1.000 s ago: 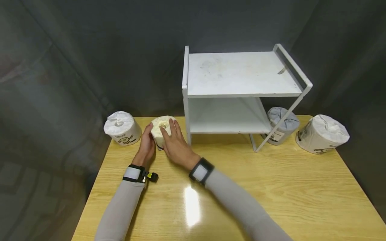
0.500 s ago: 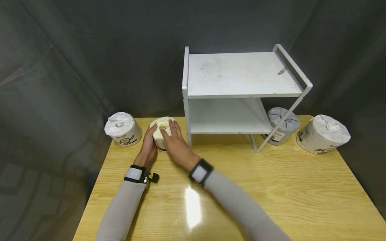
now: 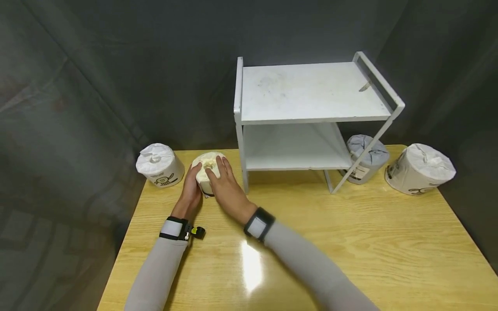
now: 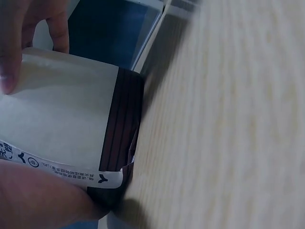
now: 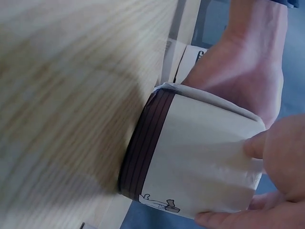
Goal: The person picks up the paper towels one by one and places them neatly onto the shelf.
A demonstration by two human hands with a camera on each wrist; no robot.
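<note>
A cream paper-wrapped toilet roll stands near the table's back edge, left of the white rack. My left hand holds its left side, the thumb lying by the top rim. From the right, my right hand grips the same roll, with fingers over its top and side. In the left wrist view the roll shows a dark striped band at its bottom, close against the table; whether it touches cannot be told. The right wrist view shows the roll between both hands, with a small drawing on the wrapper.
A white two-tier rack stands at the back. Left of my hands is a white wrapped roll. A grey wrapped roll stands behind the rack's right leg, and another white roll is further right. Dark curtains hang behind the table.
The cream roll has shifted slightly toward me, with both hands staying on it. The left thumb has come further over the rim. The head view has tilted a little.
</note>
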